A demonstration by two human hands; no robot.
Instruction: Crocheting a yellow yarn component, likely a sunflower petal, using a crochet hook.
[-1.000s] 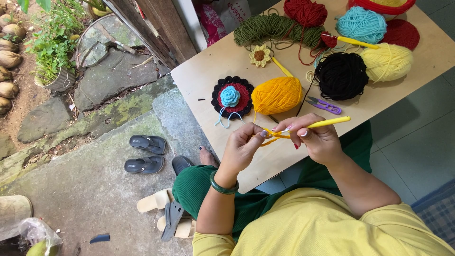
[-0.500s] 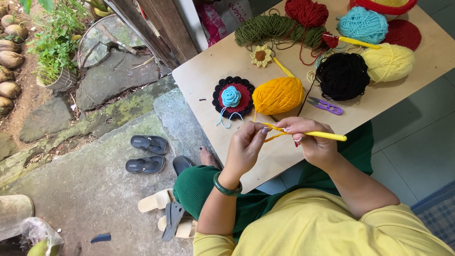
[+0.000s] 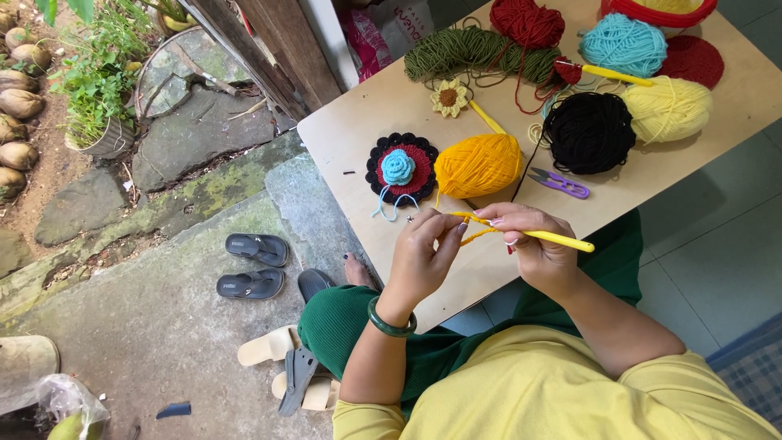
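Both hands meet just above the near edge of the table (image 3: 350,138). Right hand (image 3: 542,253) has its grip closed on a yellow crochet hook (image 3: 554,238), the handle pointing away to the right; left hand (image 3: 423,257) has its grip pinched on a strand of orange yarn (image 3: 468,218) just beside the hook's tip.

By size, the table comes first, a pale wooden board. On it sit the yarn balls: an orange ball (image 3: 479,165) nearest the hands, a black ball (image 3: 588,132), a pale yellow ball (image 3: 668,107), a turquoise ball (image 3: 626,42), a red ball (image 3: 528,20) and a loose green skein (image 3: 468,53). Then a round black-and-red crocheted piece (image 3: 401,169) with a turquoise rose, a small crocheted flower (image 3: 449,98), and purple thread snips (image 3: 559,182).

As I judge it, the orange ball lies close to the table's edge; a hard tug on the strand could roll it off. The strand could also slip off the hook if the pinch loosens.

A pink plastic package (image 3: 375,41) with printing leans beyond the table's far edge, against a post.
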